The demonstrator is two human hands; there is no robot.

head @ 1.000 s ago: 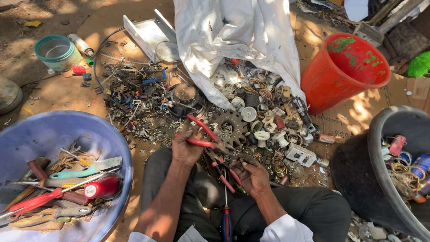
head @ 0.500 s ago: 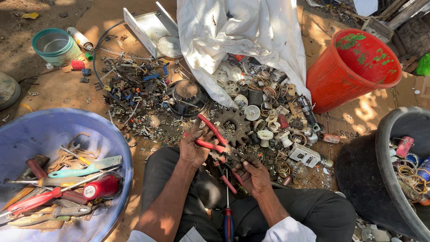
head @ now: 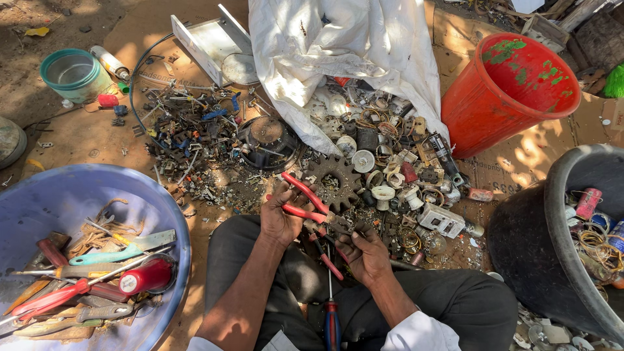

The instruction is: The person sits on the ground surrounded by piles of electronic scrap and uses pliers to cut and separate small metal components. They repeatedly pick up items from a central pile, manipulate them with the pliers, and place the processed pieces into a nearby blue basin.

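My left hand [head: 281, 218] grips red-handled pliers [head: 305, 201], whose jaws point right toward my right hand. My right hand [head: 365, 253] is closed around a small dark metal part, mostly hidden by the fingers. Both hands hover over my lap, just in front of a rusty toothed gear [head: 335, 177] lying in the scrap pile. A screwdriver with a red and blue handle [head: 331, 312] rests between my legs.
A blue basin [head: 78, 195] at left holds hand tools and a red can. A white sack [head: 351, 52] spills scrap at centre back. A red bucket [head: 507, 97] lies tipped at right, a black tub [head: 552, 247] beside it. A teal bowl [head: 71, 75] sits far left.
The hands have stayed nearly in place with the pliers; the left hand has shifted slightly while working them against the piece in the right hand. The view has tilted a little.
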